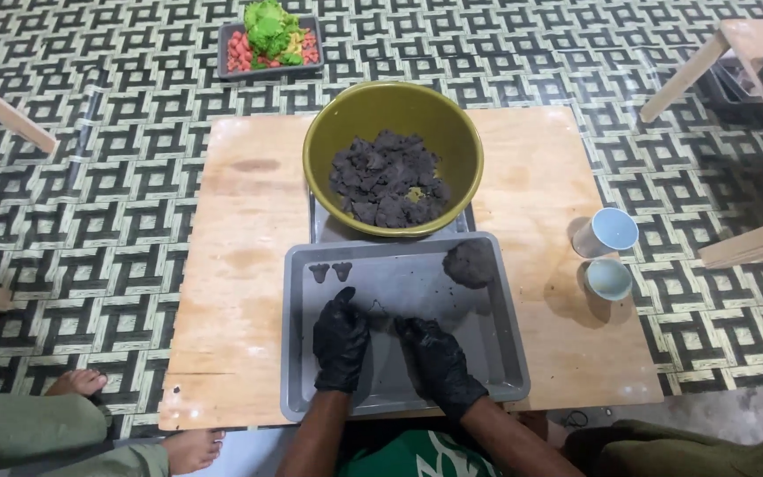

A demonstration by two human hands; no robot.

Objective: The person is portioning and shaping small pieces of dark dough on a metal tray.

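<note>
1. Both hands are covered by black gloves. The left hand (pixel 340 344) and the right hand (pixel 437 358) are placed side by side on the floor of a grey tray (pixel 509 353), which rests on a low wooden board (pixel 231 265).
2. A small triangular piece of dark clay (pixel 379 308) lies on the tray between the fingertips of both hands. It is pressed or pinched from both sides. Neither hand is closed around it; the fingers are bent loosely, and whether the piece is truly gripped cannot be told.
3. Two small shaped pieces (pixel 330 271) are laid just beside each other in the tray's far left corner. These are judged to be finished.
4. A rounded lump of dark clay (pixel 470 263) sits in the tray's far right corner, apart from the hands and as yet unshaped.
5. A yellow-green bowl (pixel 393 110) stands beyond the tray and holds a large heap of dark clay chunks (pixel 386 181). Most of the material is therefore judged to be unworked.
6. Progress is judged to be early: two pieces done, one in hand, the lump and the bowl's contents left.
7. Two pale cups (pixel 607 252) stand on the board to the right, well apart from the hands.
8. A small tray of red and green pieces (pixel 268 35) lies on the patterned floor beyond the board.
</note>
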